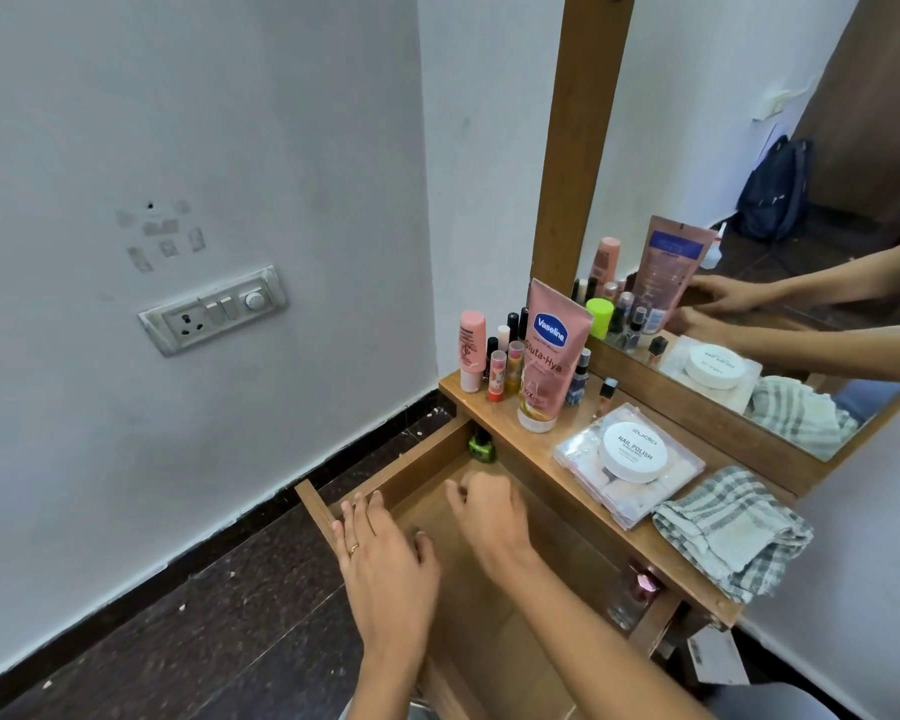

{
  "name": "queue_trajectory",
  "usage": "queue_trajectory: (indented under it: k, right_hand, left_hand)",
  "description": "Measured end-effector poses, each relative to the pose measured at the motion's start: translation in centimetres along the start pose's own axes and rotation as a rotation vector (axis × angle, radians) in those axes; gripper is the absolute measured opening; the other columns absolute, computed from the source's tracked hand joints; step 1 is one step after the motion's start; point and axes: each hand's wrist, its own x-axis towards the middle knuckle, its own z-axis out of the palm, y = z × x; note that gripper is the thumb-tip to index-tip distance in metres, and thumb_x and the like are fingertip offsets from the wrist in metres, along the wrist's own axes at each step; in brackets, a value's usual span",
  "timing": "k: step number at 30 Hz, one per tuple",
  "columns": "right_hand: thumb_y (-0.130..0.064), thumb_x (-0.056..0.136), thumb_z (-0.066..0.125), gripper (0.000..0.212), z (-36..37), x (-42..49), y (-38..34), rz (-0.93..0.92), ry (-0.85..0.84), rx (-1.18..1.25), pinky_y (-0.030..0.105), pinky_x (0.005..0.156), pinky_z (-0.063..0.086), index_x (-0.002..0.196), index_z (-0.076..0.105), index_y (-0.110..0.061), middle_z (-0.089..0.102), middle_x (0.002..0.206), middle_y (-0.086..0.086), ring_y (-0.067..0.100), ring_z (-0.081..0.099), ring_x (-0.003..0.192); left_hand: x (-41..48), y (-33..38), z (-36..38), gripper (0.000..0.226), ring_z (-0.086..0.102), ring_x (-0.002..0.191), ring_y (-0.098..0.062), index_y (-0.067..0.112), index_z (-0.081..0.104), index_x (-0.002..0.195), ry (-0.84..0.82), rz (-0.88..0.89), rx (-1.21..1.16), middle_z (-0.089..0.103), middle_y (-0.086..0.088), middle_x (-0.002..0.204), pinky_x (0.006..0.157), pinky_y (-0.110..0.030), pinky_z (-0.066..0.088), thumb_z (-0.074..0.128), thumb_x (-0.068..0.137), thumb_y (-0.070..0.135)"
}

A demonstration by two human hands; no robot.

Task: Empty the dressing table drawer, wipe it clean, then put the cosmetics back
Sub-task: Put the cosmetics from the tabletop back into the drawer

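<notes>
I see the open brown wooden drawer (417, 464) nearly bare: a small green nail polish bottle (481, 446) stands in its far corner under the tabletop (489, 407) edge, and a pink-capped clear bottle (641, 587) is at its right end. The left hand (380, 553) lies released, fingers straight, on the drawer's left wall. The right hand (489, 511) hovers inside with fingers curled down, and I cannot tell whether it grasps anything. On the tabletop, a clear plastic case (578, 454) holds a white round tub (632, 452), between a pink lotion tube (554, 356) and a green-checked cloth (728, 527).
</notes>
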Motion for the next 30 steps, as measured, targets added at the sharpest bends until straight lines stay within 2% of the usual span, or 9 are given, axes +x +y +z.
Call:
queue_trajectory:
  k: [3,6,9,12,16,19,23,27,30]
  right_hand:
    - [-0.04,0.098,0.04,0.037,-4.0,-3.0,-3.0,-0.249,0.134,0.05,0.029,0.059,0.054,0.083,0.065,-0.017,0.063,0.067,-0.006,0.007,0.06,0.057]
    - [-0.039,0.095,0.046,0.036,-12.5,-2.8,-7.2,-0.428,0.439,0.171,0.025,0.057,0.051,0.079,0.069,-0.016,0.067,0.068,-0.005,0.009,0.06,0.056]
    - [-0.03,0.09,0.06,0.018,-21.2,1.2,-10.4,-0.4,0.527,0.156,0.022,0.067,0.054,0.082,0.072,-0.02,0.069,0.074,-0.006,0.008,0.064,0.064]
    - [-0.016,0.082,0.063,0.011,-26.2,7.4,-11.2,-0.319,0.361,-0.003,0.027,0.067,0.058,0.081,0.073,-0.015,0.07,0.071,-0.001,0.008,0.066,0.058]
    - [-0.006,0.081,0.066,0.01,-27.7,13.9,-9.5,-0.4,0.055,-0.282,0.018,0.057,0.055,0.087,0.074,-0.006,0.073,0.08,0.007,-0.001,0.06,0.05]
    - [-0.007,0.082,0.068,0.017,-26.6,16.7,-7.5,-0.454,-0.156,-0.484,0.014,0.065,0.051,0.098,0.073,-0.009,0.072,0.091,0.004,0.003,0.063,0.066]
    - [-0.005,0.086,0.061,0.032,-24.0,18.8,-5.6,-0.453,-0.314,-0.703,0.031,0.09,0.05,0.116,0.065,-0.012,0.069,0.109,0.007,0.021,0.063,0.1]
    - [-0.011,0.088,0.064,0.034,-22.7,19.7,-5.0,-0.371,-0.424,-0.742,0.032,0.091,0.049,0.122,0.061,-0.013,0.065,0.116,0.007,0.022,0.06,0.106]
    - [-0.009,0.089,0.063,0.033,-22.4,20.0,-5.1,-0.335,-0.465,-0.726,0.024,0.082,0.045,0.122,0.062,-0.01,0.063,0.116,0.004,0.02,0.059,0.105]
  left_hand:
    - [-0.1,-0.2,0.3,0.062,0.037,0.136,-0.032,-0.001,0.048,0.131,0.0,0.013,0.005,0.053,-0.017,0.135,0.117,-0.044,0.018,0.07,0.077,0.021]
    - [0.0,-0.3,0.6,0.062,0.04,0.134,-0.034,-0.004,0.051,0.128,0.006,0.011,0.009,0.055,-0.02,0.132,0.116,-0.046,0.022,0.072,0.074,0.02]
    - [0.0,-0.2,0.5,0.062,0.041,0.133,-0.034,-0.003,0.051,0.128,0.015,0.012,0.016,0.055,-0.019,0.131,0.115,-0.043,0.018,0.072,0.075,0.021]
    - [0.0,-0.1,0.4,0.062,0.041,0.134,-0.033,-0.003,0.05,0.129,0.015,0.006,0.015,0.054,-0.018,0.133,0.115,-0.041,0.016,0.072,0.076,0.022]
    - [0.1,-0.2,0.7,0.06,0.039,0.135,-0.032,-0.002,0.05,0.13,-0.001,0.014,0.021,0.051,-0.018,0.136,0.116,-0.044,0.02,0.068,0.078,0.021]
    - [0.2,-0.3,1.1,0.06,0.043,0.132,-0.033,-0.002,0.053,0.127,0.01,0.018,0.038,0.054,-0.017,0.133,0.114,-0.044,0.022,0.072,0.074,0.02]
    - [0.4,-0.3,1.5,0.063,0.046,0.129,-0.032,0.0,0.056,0.126,0.015,0.009,0.059,0.056,-0.017,0.131,0.112,-0.043,0.022,0.075,0.07,0.023]
    - [0.4,-0.4,1.8,0.064,0.047,0.128,-0.032,0.0,0.057,0.125,0.016,0.002,0.074,0.057,-0.017,0.13,0.112,-0.043,0.021,0.077,0.069,0.025]
    - [0.5,-0.5,2.1,0.065,0.051,0.125,-0.034,-0.001,0.06,0.121,0.023,0.015,0.086,0.06,-0.018,0.125,0.109,-0.046,0.024,0.08,0.064,0.023]
